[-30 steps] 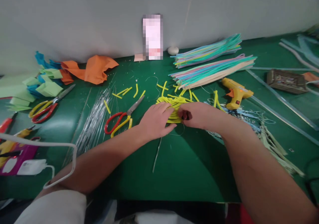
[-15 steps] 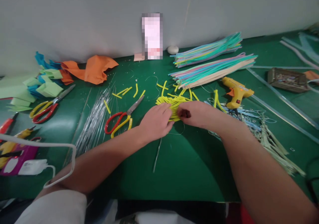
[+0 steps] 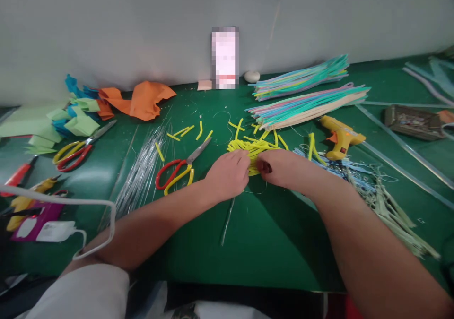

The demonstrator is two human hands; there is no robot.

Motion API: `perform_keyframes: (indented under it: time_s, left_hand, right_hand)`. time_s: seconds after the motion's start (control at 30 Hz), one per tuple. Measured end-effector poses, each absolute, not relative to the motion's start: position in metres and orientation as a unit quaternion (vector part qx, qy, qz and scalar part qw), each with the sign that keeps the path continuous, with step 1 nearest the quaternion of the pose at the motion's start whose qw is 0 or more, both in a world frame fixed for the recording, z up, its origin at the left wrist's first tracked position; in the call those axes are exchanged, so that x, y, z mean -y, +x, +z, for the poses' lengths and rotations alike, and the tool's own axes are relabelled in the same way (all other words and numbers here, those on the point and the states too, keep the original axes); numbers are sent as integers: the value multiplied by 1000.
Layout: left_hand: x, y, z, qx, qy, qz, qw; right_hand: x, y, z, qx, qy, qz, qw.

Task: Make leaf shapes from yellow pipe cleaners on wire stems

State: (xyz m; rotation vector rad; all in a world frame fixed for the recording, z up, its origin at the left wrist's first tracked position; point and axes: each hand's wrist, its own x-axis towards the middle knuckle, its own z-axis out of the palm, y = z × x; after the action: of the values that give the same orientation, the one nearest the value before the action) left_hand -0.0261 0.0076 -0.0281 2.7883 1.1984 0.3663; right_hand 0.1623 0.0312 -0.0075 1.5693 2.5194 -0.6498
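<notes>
A heap of short yellow pipe cleaner pieces (image 3: 253,150) lies between my hands on the green table. My left hand (image 3: 231,173) is closed over its left side, knuckles up, with the fingertips partly hidden. From the right, my right hand (image 3: 275,167) curls its fingers against the same pieces. A thin wire stem (image 3: 227,222) sticks out toward me from under my left hand. Loose yellow cuttings (image 3: 199,131) are scattered behind the heap. Just left of my left hand lie scissors (image 3: 177,172) with one red and one yellow handle, blades apart.
Pipe cleaner bundles (image 3: 308,104) lie at the back, near a phone (image 3: 225,59) against the wall. A yellow glue gun (image 3: 341,138) and pale tassels (image 3: 386,210) are on the right. To the left are clear wires (image 3: 142,168), more scissors (image 3: 85,146) and a white cable (image 3: 112,222).
The whole view has shifted slightly, so everything appears a little further right and mostly lower. Both hands stay on the yellow pieces, with hardly any change in their grip.
</notes>
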Motion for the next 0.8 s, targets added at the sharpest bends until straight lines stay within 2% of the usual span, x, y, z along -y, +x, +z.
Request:
perform_keyframes:
  time_s: [0.1,0.43,0.8]
  left_hand:
    - [-8,-26,-29,-394,911,114,41]
    - [-9,-22,-29,-432,895,93,64]
    - [-8,-22,-25,-430,893,118,70]
  right_hand:
    - [-29,158,-4,-819,533,-200,74]
    - [-24,152,-3,-796,569,-194,72]
    - [-5,172,-26,-823,531,-162,-117]
